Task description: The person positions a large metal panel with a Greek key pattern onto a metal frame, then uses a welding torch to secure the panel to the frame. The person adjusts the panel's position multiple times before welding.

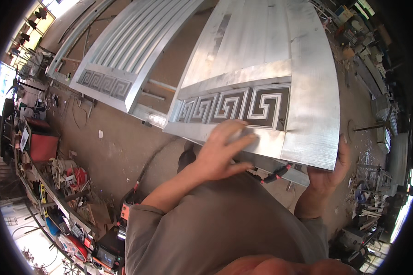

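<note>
- Brushed silver metal panel (266,71) lies in front of the person; long axis runs away from the body, near short edge toward the torso.
- Bulk of the panel is forward of both hands; both sit at its near end.
- Right hand (326,172) is at the near right corner, the closer one to the long right edge: thumb up along that side, fingers hidden underneath. Cannot tell how tightly this grip closes.
- Left hand (222,151) is by the middle of the near edge, fingers loosely spread, nothing held; blurred, contact unclear.
- Dark-and-silver square-spiral strip (234,106) runs crosswise just beyond the left fingertips.
- Ribbed silver metal panel (135,52) to the left, across a gap, well apart from either hand.
</note>
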